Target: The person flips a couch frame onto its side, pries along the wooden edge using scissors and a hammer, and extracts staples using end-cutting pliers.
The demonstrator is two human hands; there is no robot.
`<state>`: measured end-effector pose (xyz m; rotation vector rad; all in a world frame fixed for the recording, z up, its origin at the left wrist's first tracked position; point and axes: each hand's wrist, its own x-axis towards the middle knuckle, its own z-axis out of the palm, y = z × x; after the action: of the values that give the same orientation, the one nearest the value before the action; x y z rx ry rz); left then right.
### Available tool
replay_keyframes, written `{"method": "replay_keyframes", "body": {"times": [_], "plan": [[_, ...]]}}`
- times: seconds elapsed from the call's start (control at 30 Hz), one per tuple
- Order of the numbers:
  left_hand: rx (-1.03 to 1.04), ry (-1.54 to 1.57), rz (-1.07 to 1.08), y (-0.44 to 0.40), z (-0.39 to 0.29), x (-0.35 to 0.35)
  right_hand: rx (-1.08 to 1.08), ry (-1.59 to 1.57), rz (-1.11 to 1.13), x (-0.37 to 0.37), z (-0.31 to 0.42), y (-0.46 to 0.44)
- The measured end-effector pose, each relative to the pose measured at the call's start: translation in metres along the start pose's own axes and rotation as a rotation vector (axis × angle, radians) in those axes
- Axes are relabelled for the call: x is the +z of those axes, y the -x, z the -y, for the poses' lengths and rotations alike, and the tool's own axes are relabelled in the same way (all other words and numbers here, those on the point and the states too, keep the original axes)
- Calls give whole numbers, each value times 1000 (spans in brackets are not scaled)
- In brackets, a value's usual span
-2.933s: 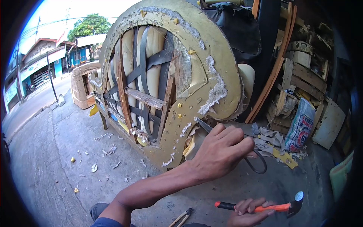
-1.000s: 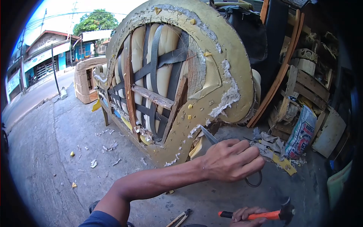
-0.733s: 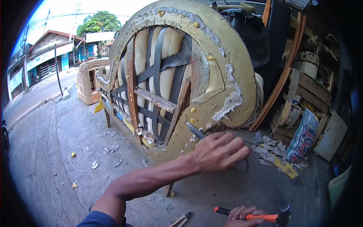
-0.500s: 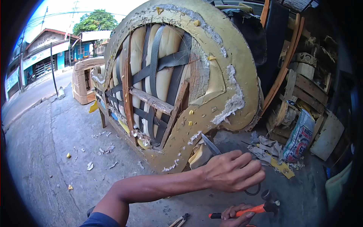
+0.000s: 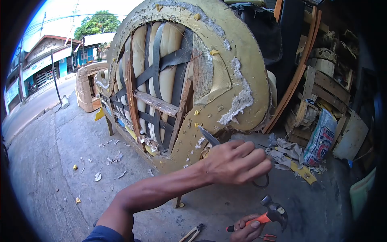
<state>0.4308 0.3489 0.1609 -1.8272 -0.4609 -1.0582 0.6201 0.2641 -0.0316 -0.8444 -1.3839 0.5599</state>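
Grey concrete floor [image 5: 100,193] is being littered by pale scraps, mostly at left. On it, in mid-scene, a big sofa-like frame [image 5: 201,105] is being worked at the lower right of its near side. Within its curved opening, crossed dark straps [image 5: 157,64] are being exposed, cream padding showing behind. At far right a printed sack [image 5: 321,137] is being stood, tilted, beside stacked wood.

The left hand [image 5: 238,163] is being reached across in front of the frame, fist closed on a pointed tool, probably scissors. The right hand [image 5: 246,229], near and lower right, is being kept narrow, fingers curled around an orange-and-black hammer [image 5: 264,218], head end up to the right. Hammer and fist are being held apart.

The blade [image 5: 211,138] is being aimed up and left at the gold panel, tip just below small yellow bits [image 5: 196,113]; whether contact is being made cannot be told. On the near floor, pincers [image 5: 192,233] and red-handled pliers [image 5: 268,237] are being left unheld.

Step in hand, as judged: the tip is being placed by the left hand, with no blow being struck. A firmly seated tip is seemingly being called for next, with the left knuckles being guarded from the hammer's path.
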Motion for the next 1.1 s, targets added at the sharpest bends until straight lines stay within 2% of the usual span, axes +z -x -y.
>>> {"method": "replay_keyframes", "body": {"times": [0.03,0.07,0.13,0.17,0.2,0.27,0.43,0.5,0.63,0.7,0.73,0.8,0.83,0.93,1.0,1.07,1.1], "plan": [[12,6,17,0,2,-1,44,-149,-88,0,4,5],[22,2,23,0,2,-2,44,-161,-91,4,1,4],[21,44,-5,4,-5,-6,-295,-712,-412,14,-6,3],[43,86,-45,4,-15,-8,-278,-752,-515,21,-1,0],[49,87,-55,1,-23,-9,-290,-751,-518,19,-1,-1],[76,173,-42,-1,-33,-12,-66,-338,-205,7,8,-1],[26,123,-101,-1,-26,-6,-7,-362,-251,19,24,0],[40,144,-101,-1,-23,-4,-12,-370,-389,19,20,1],[51,158,-108,-1,-22,-5,-117,-371,-222,12,20,-2],[56,166,-146,-7,-21,-4,-415,-434,-621,32,2,-4],[57,177,-196,-10,-20,-3,-411,-430,-623,23,-1,-2],[46,141,-167,-4,-2,2,-215,259,-89,-3,-9,-1],[54,93,-131,-2,6,3,-218,252,-94,0,-12,1],[52,131,-140,0,-3,-4,-248,-689,-669,26,-12,6],[74,118,-86,2,-18,-14,-289,-698,-652,23,-6,3],[108,233,-71,-2,-29,-14,-157,-265,-377,9,-17,8],[95,228,-104,-4,-29,-11,-158,-259,-370,7,-16,9]]}}
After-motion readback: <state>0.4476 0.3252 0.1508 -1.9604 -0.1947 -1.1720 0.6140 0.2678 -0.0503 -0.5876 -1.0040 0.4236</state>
